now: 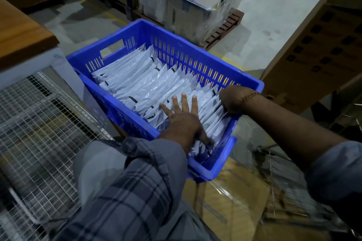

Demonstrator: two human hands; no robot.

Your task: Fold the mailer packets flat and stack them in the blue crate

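Packing stage, head view. My left hand (pixel 181 115) lies flat with fingers spread, pressing down on the near rows of packets (pixel 148 82), which stand on edge and overlap in slanted rows filling most of the crate (pixel 195 53). My right hand (pixel 232 100) is at the crate's right corner, fingers curled down into the last packets beside the wall; whether it truly grips them I cannot tell, since the fingertips are hidden. The crate sits tilted, its near end resting on a wrapped carton (pixel 231 197), with a mesh-fronted table (pixel 25 31) just to its left. Risks, as I judge them: the packets are slick plastic and lean on one another, so if I lift the flat hand too quickly the compressed rows may spring up and fan out, undoing the fold. Pressing hard on the near end of a crate that overhangs its support could tip it toward me and spill the rows onto the floor. Forcing more packets into the tight right corner may crease or buckle those already seated there, or push a neighbour out over the rim. Dim light also makes a half-unfolded packet easy to miss.
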